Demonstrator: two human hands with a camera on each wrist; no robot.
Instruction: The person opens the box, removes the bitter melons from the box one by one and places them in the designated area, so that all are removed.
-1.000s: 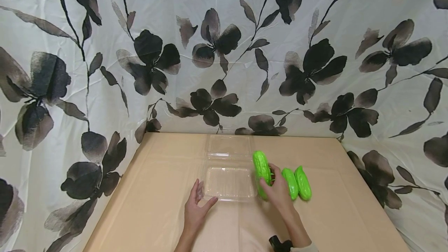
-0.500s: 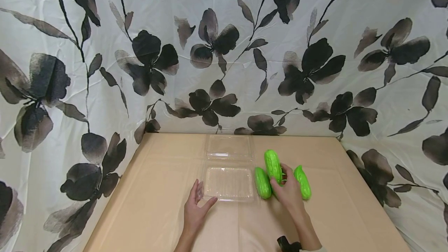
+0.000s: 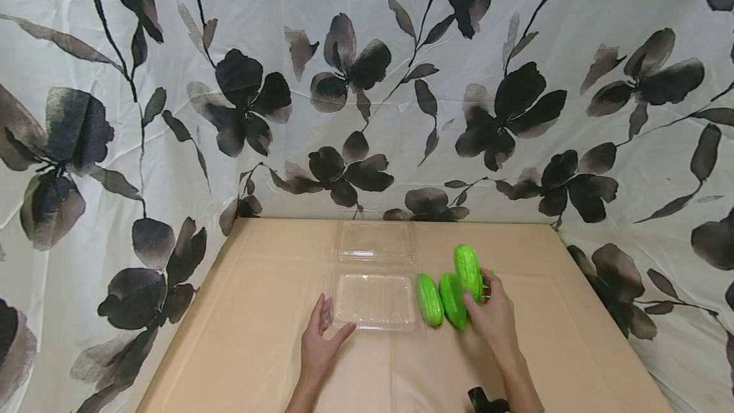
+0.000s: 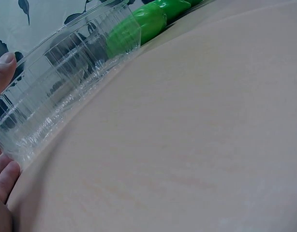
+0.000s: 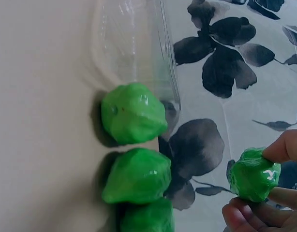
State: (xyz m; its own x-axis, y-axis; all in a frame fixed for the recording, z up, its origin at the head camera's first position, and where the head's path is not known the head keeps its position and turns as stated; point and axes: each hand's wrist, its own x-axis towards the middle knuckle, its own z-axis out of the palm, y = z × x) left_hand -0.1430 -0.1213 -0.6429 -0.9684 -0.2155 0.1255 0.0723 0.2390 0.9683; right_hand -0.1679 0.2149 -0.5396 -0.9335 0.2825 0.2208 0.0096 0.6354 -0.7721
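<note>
A clear plastic clamshell container [image 3: 375, 301] stands with its lid folded back toward the far table edge. My left hand [image 3: 320, 343] grips its near left corner; in the left wrist view the thumb [image 4: 4, 70] is at the rim and fingers are low at the base. My right hand [image 3: 493, 314] pinches a bumpy green toy cucumber [image 3: 468, 269] between thumb and fingers, and in the right wrist view this held cucumber [image 5: 255, 175] is raised off the table. Beside the container lie a toy cucumber [image 3: 430, 299] and another one [image 3: 453, 300]. A third lies mostly hidden behind the right hand.
The tan table [image 3: 258, 362] reaches back to a floral cloth [image 3: 367, 113] hanging behind it and at both sides. A black strap piece [image 3: 486, 400] shows at the right wrist.
My right hand has moved rightward with the held cucumber, passing over the row and uncovering the first, then the second cucumber. The left hand and container stay in place.
</note>
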